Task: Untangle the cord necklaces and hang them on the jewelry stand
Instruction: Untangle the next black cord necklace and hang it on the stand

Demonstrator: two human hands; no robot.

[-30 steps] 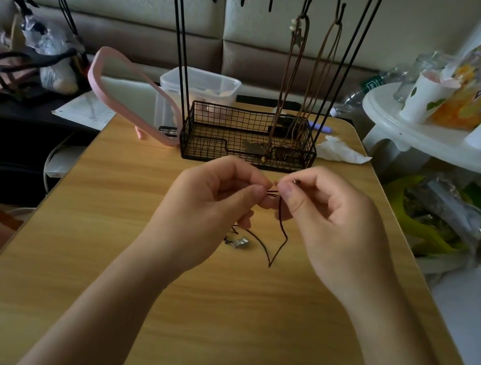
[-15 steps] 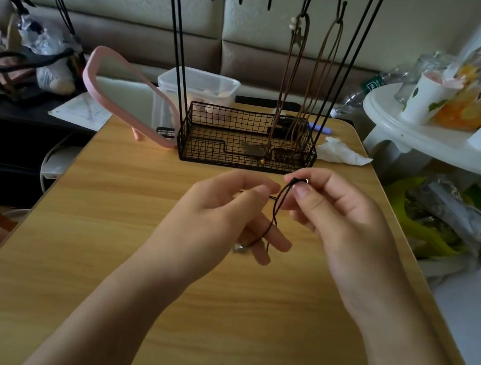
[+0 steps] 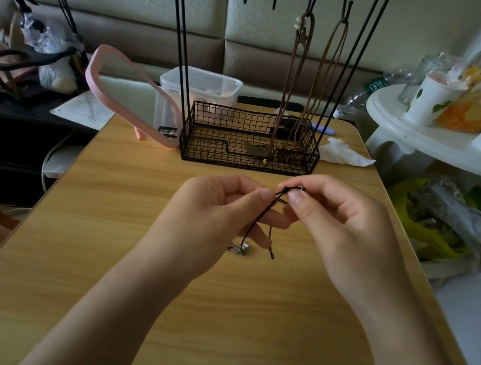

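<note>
With 2 brown necklaces [image 3: 292,78] already hung on the jewelry stand [image 3: 237,154] at 12 o'clock, my left grip [image 3: 216,210] and right grip [image 3: 335,223] both pinch the black cord necklace [image 3: 258,219] over the worktop [image 3: 133,229], apparently not yet untangled, so hanging it is left

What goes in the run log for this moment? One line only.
left hand: pinches black cord | right hand: pinches cord end | pendant: below left hand | stand: two brown necklaces hung
</note>
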